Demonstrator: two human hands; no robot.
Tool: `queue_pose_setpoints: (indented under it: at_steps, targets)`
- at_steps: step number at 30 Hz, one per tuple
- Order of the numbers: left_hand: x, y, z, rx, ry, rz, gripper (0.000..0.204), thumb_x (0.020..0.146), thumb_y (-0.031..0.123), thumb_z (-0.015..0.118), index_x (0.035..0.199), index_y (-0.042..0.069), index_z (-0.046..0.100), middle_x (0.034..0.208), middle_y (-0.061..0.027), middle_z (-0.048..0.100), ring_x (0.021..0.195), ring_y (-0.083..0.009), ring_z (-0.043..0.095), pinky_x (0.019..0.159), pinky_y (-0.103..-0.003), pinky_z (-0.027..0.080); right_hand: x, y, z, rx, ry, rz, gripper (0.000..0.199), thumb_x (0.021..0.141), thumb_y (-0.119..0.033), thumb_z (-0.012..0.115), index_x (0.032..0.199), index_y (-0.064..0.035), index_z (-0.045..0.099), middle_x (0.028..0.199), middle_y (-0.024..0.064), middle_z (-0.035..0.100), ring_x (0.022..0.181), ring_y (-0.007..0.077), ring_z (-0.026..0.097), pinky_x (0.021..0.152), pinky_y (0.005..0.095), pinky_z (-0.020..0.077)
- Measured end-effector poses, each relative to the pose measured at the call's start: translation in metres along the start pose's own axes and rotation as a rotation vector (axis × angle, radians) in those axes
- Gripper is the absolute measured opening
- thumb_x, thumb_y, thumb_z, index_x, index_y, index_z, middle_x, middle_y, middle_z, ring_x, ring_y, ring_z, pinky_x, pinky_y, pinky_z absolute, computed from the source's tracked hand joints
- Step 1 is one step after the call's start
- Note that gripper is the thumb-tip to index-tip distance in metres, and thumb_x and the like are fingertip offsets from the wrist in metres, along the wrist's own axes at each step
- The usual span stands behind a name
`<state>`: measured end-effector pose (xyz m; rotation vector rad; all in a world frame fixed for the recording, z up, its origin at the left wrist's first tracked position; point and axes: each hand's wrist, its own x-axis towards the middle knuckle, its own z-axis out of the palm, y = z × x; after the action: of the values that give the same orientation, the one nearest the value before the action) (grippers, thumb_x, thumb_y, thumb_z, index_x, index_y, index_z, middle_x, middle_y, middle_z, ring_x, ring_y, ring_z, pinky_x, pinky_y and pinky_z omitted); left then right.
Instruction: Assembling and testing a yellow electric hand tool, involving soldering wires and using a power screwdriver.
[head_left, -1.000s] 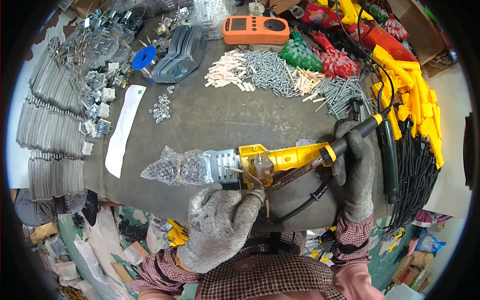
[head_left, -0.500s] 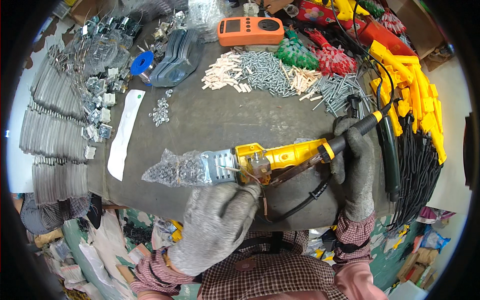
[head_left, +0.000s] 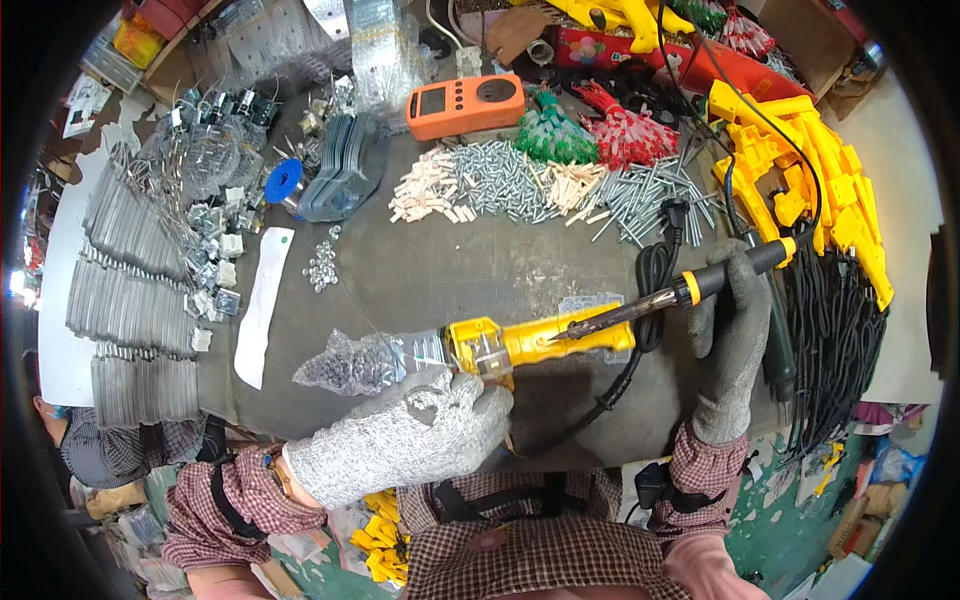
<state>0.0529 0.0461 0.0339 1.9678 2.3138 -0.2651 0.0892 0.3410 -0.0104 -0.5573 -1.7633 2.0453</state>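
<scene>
My left hand (head_left: 400, 440), in a grey knit glove, is closed around the near side of a yellow plastic housing (head_left: 540, 345) that lies across the dark table (head_left: 420, 270), close to the near edge. A clear plastic bag of small dark parts (head_left: 350, 365) sits just left of my knuckles, touching the clear end of the housing. My right hand (head_left: 730, 340), also gloved in grey, grips the black handle of a soldering iron (head_left: 680, 292); the iron slants down and to the left, and its metal tip rests on top of the yellow housing, right of the part my left hand holds. The iron's black cord (head_left: 620, 375) loops down past the housing towards me.

Farther off, in the middle of the table, lies a heap of silver screws (head_left: 505, 180) mixed with pale wall plugs (head_left: 430, 190). Behind them sits an orange meter (head_left: 465, 103), with a green bundle (head_left: 555, 135) and a red bundle (head_left: 630, 135) to its right. On the far right there is a stack of yellow housings (head_left: 810, 160), and black cables (head_left: 835, 340) hang off the right edge. To the left, a white strip (head_left: 262, 305) lies on the table, with a small blue spool (head_left: 285, 183) beyond it and rows of grey metal pieces (head_left: 125, 290) at the far left.
</scene>
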Motion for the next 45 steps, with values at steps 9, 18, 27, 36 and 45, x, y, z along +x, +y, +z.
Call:
queue_pose_setpoints:
  at_steps: [9,18,27,36,45]
  targets:
    - [-0.022,-0.008,-0.001,-0.037,0.052,0.182,0.027,0.08,0.018,0.064,0.107,0.015,0.065,0.097,-0.0017,0.06,0.082,-0.0163,0.062,0.067,-0.031,0.056,-0.001,0.005,0.001,0.067,-0.057,0.033,0.032,0.105,-0.032,0.047,0.101,-0.0022,0.059,0.059,0.0002,0.053,0.043,0.0073,0.046,0.038,0.0215,0.0305]
    - [-0.035,0.012,0.018,-0.091,0.101,-0.089,0.04,0.081,0.02,0.068,0.121,0.011,0.068,0.097,-0.0014,0.061,0.084,-0.017,0.062,0.071,-0.033,0.054,-0.013,0.017,0.012,0.188,0.009,-0.004,0.032,0.106,-0.036,0.049,0.108,-0.0053,0.055,0.052,-0.001,0.05,0.036,0.0084,0.04,0.035,0.0228,0.0301]
    - [-0.076,0.028,0.039,-0.918,0.405,-0.417,0.039,0.074,0.009,0.078,0.112,0.007,0.068,0.095,-0.0077,0.06,0.082,-0.0253,0.06,0.071,-0.041,0.046,-0.069,0.051,-0.015,0.127,0.096,-0.075,0.038,0.103,-0.041,0.052,0.108,-0.0035,0.051,0.061,0.0045,0.057,0.039,0.0119,0.051,0.039,0.0234,0.0401]
    - [-0.056,0.063,0.052,-0.695,0.673,-0.588,0.023,0.068,0.003,0.076,0.089,0.009,0.071,0.095,-0.0088,0.065,0.08,-0.0279,0.062,0.074,-0.042,0.048,-0.074,0.053,0.002,0.246,0.0,-0.004,0.041,0.103,-0.044,0.053,0.105,-0.0033,0.052,0.057,0.007,0.058,0.037,0.0147,0.05,0.035,0.0248,0.0382]
    - [-0.028,0.051,0.016,-0.627,0.555,-0.725,0.02,0.074,0.01,0.079,0.093,0.012,0.071,0.092,-0.0034,0.07,0.084,-0.0247,0.064,0.083,-0.041,0.046,-0.073,0.062,0.002,0.195,0.088,0.021,0.042,0.103,-0.044,0.054,0.109,-0.0022,0.053,0.061,0.0071,0.059,0.038,0.0155,0.051,0.035,0.0265,0.0376]
